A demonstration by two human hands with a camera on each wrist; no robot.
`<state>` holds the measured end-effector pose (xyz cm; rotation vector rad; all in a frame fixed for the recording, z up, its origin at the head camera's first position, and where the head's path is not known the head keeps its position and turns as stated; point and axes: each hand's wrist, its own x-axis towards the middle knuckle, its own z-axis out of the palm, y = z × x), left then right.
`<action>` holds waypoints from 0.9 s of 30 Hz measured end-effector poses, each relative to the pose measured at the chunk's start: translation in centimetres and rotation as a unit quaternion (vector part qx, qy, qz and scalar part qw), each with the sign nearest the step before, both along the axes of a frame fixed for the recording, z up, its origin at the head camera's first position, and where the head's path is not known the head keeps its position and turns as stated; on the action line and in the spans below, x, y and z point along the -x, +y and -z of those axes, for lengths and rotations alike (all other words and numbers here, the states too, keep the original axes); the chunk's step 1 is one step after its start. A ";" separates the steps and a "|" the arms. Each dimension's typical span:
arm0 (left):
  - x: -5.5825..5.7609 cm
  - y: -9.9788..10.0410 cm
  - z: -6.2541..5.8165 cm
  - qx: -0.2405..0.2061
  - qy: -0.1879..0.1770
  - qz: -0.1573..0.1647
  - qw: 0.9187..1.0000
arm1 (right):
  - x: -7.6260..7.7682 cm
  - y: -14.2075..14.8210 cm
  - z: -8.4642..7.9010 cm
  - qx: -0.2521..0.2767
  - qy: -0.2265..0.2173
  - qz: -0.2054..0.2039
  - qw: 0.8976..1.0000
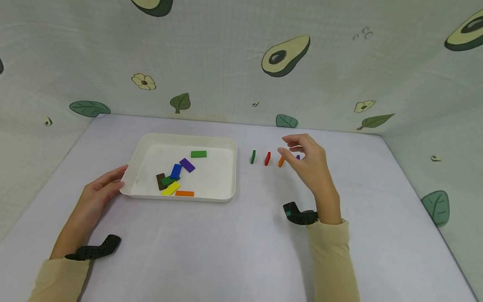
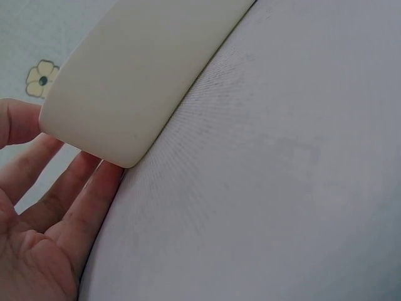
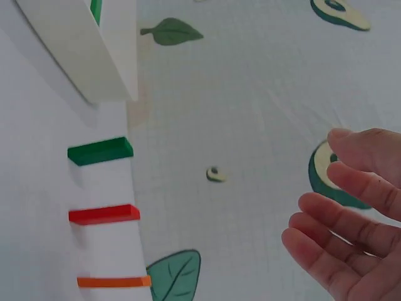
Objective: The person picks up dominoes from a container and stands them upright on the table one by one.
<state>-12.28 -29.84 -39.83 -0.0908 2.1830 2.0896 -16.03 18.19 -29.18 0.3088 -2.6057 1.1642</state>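
My left hand [image 1: 99,193] touches the left end of a white tray [image 1: 215,199] with its fingers fairly straight; in the left wrist view the fingertips [image 2: 108,172] meet the tray's corner. Inside lie several small flat blocks, among them a green block [image 1: 198,154], a purple block [image 1: 187,165] and a yellow block [image 1: 171,188]. To the right of the tray a green block [image 1: 253,157], a red block [image 1: 267,158], an orange block [image 1: 281,161] and a partly hidden purple block [image 1: 298,157] stand in a row. Above the row's right end hovers my right hand [image 1: 307,163], loosely bent and holding nothing.
A white-covered table [image 1: 226,251] carries everything. Behind it hangs a pale cloth [image 1: 222,54] printed with avocados and leaves. Each wrist wears a black camera band, such as the right band [image 1: 300,214].
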 end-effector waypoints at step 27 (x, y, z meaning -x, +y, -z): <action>0.0 -0.2 0.1 0.025 -0.003 0.008 1.000 | -1.4 -10.7 2.2 -0.027 -0.078 -0.193 0.978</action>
